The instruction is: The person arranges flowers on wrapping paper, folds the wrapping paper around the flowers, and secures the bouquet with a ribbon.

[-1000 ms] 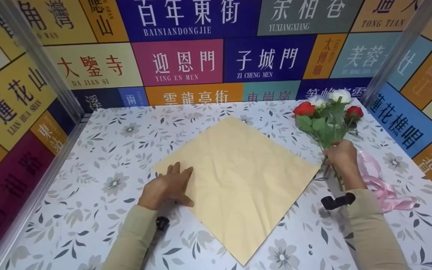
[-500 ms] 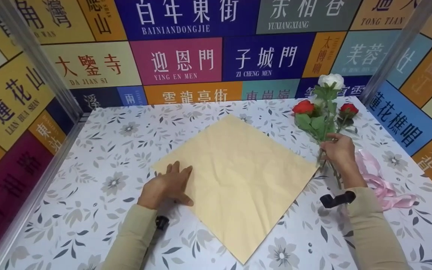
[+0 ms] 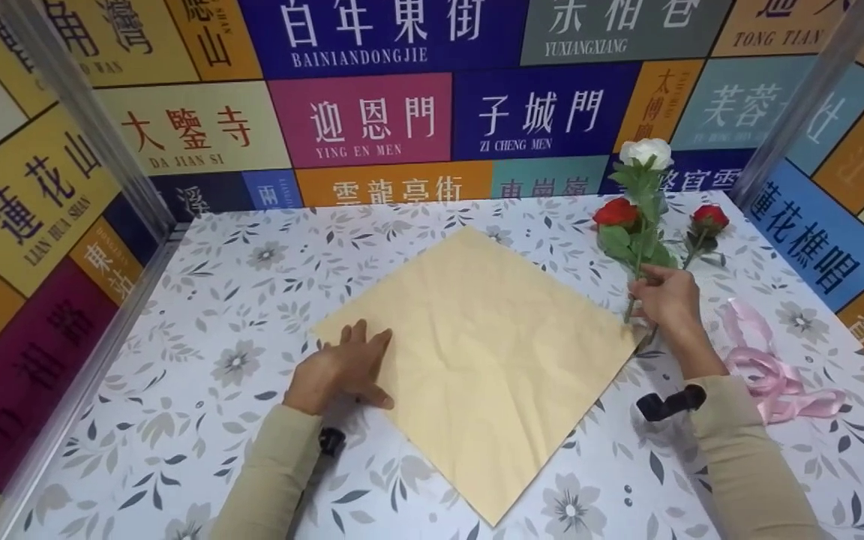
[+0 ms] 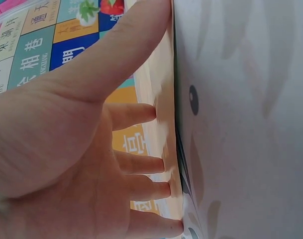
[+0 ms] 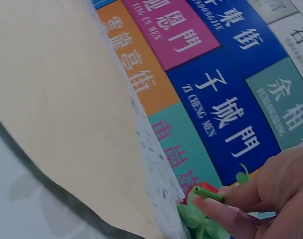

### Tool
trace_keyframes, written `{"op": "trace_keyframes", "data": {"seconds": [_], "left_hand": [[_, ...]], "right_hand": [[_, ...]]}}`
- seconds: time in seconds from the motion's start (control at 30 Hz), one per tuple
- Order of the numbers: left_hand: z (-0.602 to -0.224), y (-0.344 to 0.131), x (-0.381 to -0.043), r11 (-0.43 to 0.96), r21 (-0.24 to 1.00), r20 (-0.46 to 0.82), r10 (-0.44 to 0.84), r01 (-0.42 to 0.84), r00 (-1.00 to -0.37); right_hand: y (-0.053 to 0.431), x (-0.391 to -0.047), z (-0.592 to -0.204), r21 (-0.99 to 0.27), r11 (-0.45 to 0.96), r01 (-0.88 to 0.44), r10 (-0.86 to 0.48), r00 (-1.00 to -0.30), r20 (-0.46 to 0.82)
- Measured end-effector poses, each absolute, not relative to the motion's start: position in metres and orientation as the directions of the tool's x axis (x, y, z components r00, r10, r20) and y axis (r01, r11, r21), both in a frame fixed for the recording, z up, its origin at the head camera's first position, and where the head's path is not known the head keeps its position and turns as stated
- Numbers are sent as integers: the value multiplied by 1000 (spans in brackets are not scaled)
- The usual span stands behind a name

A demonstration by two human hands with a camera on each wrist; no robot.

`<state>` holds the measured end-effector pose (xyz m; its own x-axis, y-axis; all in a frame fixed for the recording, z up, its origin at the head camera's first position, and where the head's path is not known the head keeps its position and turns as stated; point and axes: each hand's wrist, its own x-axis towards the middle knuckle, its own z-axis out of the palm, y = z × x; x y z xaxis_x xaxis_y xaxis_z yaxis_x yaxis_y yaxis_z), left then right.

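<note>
My left hand (image 3: 342, 369) rests with spread fingers on the left corner of a square of tan wrapping paper (image 3: 477, 360). In the left wrist view its fingertips touch the paper's edge. At the right, my right hand (image 3: 668, 304) pinches the green stem (image 5: 211, 193) of a white rose (image 3: 646, 154) between thumb and fingers. That rose is raised, its bloom in front of the back wall. A red rose (image 3: 616, 213) with leaves lies just behind the stem, and another red rose (image 3: 709, 217) lies to its right. The hand hides part of the lower stems.
A pink ribbon (image 3: 769, 382) lies loosely coiled right of my right wrist. The table (image 3: 177, 360) has a floral cover. Panels with lettering (image 3: 372, 120) stand behind and at the sides, with clear corner posts (image 3: 814, 97).
My right hand has drawn the white rose up and left, away from the other flowers on the table. The left hand stays on the paper.
</note>
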<state>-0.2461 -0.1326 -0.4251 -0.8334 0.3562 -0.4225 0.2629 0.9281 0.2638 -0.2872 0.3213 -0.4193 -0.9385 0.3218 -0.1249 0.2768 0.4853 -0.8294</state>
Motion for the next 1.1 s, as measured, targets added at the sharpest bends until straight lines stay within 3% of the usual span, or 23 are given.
{"op": "trace_keyframes", "data": {"seconds": [0.6,1.1], "left_hand": [[-426,-129,-247,937,222,-466,346,271,-814],[-425,-131,-248,932,204,-442,360,299,-822]], "right_hand": [[272,-276,-418,-889,440,126,170,-984,-55],[225,-293,-417,-929,342,143,57,-990,-131]]}}
